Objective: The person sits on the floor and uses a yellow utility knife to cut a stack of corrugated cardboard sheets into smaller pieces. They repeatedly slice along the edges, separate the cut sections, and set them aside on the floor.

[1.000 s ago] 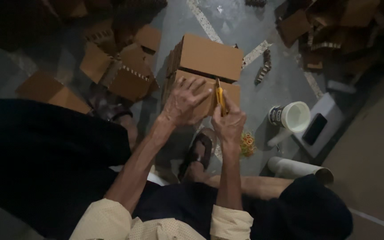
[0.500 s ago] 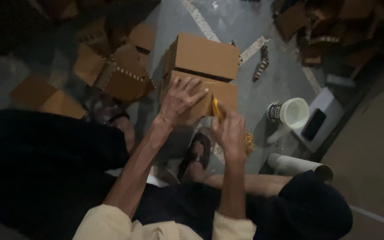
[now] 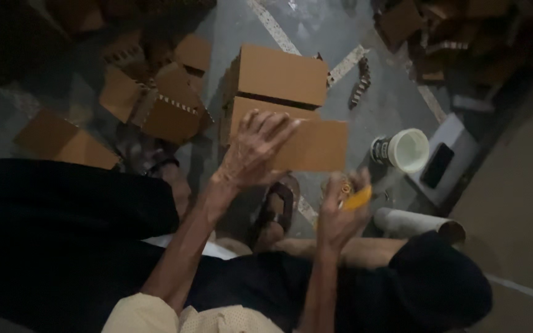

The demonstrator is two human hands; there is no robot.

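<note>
Head view, left to right. At far left a flat cardboard piece (image 3: 63,139) lies on the grey floor (image 3: 242,31), partly covered by dark cloth (image 3: 57,234) over the person's lap. Beside it sits a loose heap of folded boxes (image 3: 161,105), some with notched edges, tilted against one another.

Centre: two closed boxes stand on the floor, the far box (image 3: 282,74) just behind the near box (image 3: 245,114), touching or nearly so. In front of them the left hand (image 3: 254,151) holds a cardboard panel (image 3: 313,145) above the floor; its fingers are spread across the panel's left end and clamped on it, thumb side underneath. The panel is roughly level and overlaps the near box in this view. Below the hand a sandal (image 3: 276,209) rests on the floor.

Right of centre: the right hand (image 3: 338,213) is clenched around a yellow tool (image 3: 358,198), its tip poking out toward the right. This hand is below the panel's right end and clear of it.

Further right a white tub (image 3: 405,150) stands open on the floor, a cardboard tube (image 3: 417,223) lies on its side below it, and a dark phone (image 3: 437,165) rests on a pale block (image 3: 458,139). More cardboard (image 3: 439,31) is piled at upper right, too dim to make out.
</note>
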